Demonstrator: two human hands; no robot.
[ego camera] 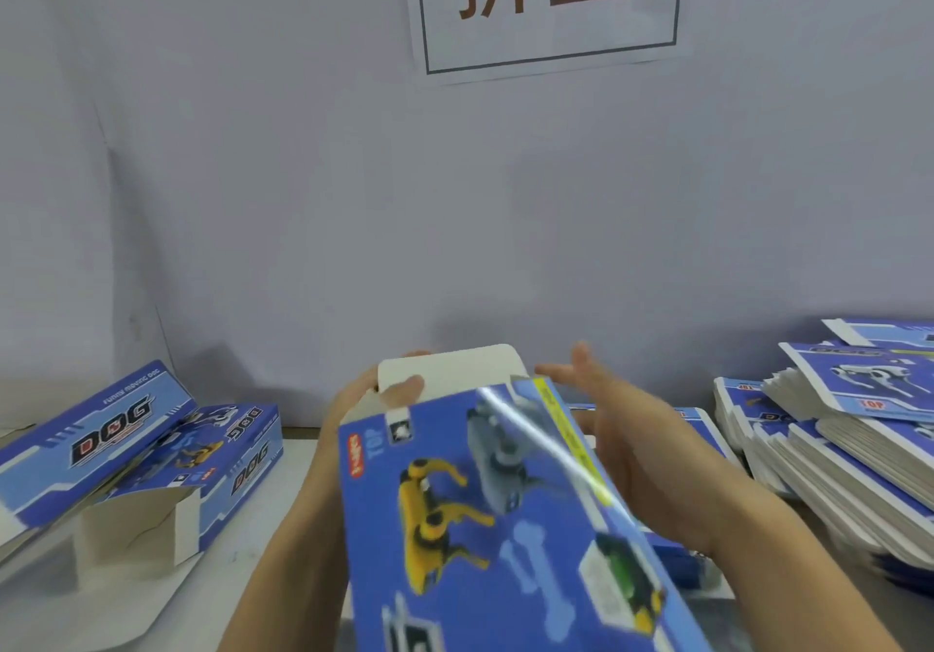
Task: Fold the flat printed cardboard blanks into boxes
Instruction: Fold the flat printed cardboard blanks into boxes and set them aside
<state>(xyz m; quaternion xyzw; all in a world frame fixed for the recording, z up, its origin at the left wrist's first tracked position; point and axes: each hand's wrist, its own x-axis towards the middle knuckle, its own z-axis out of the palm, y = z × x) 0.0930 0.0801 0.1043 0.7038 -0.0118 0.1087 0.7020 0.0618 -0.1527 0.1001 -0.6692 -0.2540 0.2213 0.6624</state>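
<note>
Grey wall (252, 171) fills most of the head view, with a paper sign (548, 4) taped high up and a pale bench (263, 515) below. Both hands are raised over the bench with a blue printed box (505, 515) between them. The left hand (376, 398) grips the far end, thumb pressed at the base of the white tuck flap (455, 373), which stands up unfolded. The right hand (621, 429) lies beside the box's right edge with fingers spread and nearly straight — whether it touches the card is hard to tell through the blur. Folded boxes (141, 454) lie to the left; a stack of flat blanks (834, 449) sits to the right. The risk, as I judge it — with only one hand gripping, the box could skew or collapse flat as the flap is tucked, creasing the card.
</note>
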